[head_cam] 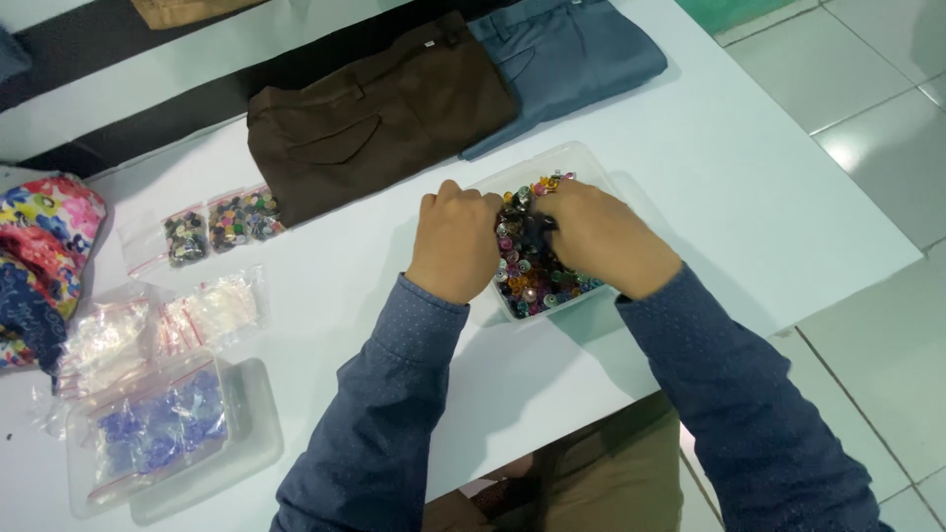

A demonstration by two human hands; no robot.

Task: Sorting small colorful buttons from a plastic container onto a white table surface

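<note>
White tabletop (749,177) fills my view, with pale floor tiles (877,89) beyond its edge at 3 o'clock. Near the centre sits a clear plastic tub (591,177) heaped with small multicoloured buttons (527,281). I see the left hand (455,246) curled into a loose fist at the tub's 9 o'clock rim, knuckles up, fingers tucked under, so I cannot tell what it pinches. The right hand (601,236) lies over the tub from 3 o'clock, fingers bent down into the buttons, their tips hidden. The two hands nearly meet over the pile. At 12 o'clock from the tub lie folded brown trousers (374,118) and, beside them, blue trousers (572,54). At 9 o'clock I see small zip bags of dark buttons (222,222), pale ones (212,310), and blue ones (163,429) in a clear tray (251,448). Floral fabric (39,246) sits at the far left.
</note>
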